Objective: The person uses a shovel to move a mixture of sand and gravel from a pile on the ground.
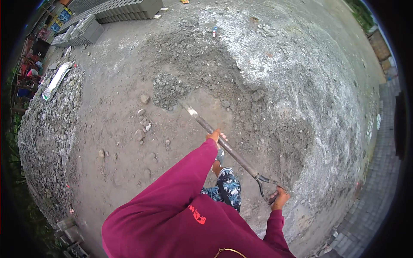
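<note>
A shovel (236,157) slants across the middle, from lower right to upper left. My left hand (216,136) is wrapped round its shaft about halfway along. At the near end, my right hand (280,198) grips the forked handle. A mound of wet grey gravel (168,91) covers the blade, so the blade itself is hidden apart from its pale metal neck. The loaded end lies over the dirt ground, at the near edge of a dark heap of sand and gravel (189,51); whether it touches the ground I cannot tell.
Several loose stones (140,134) lie left of the shovel. Further left is a gravel pile (47,133) with a white sack (57,81) on it. Stacked concrete blocks (124,10) stand at the far left. Paving blocks (374,172) line the right side.
</note>
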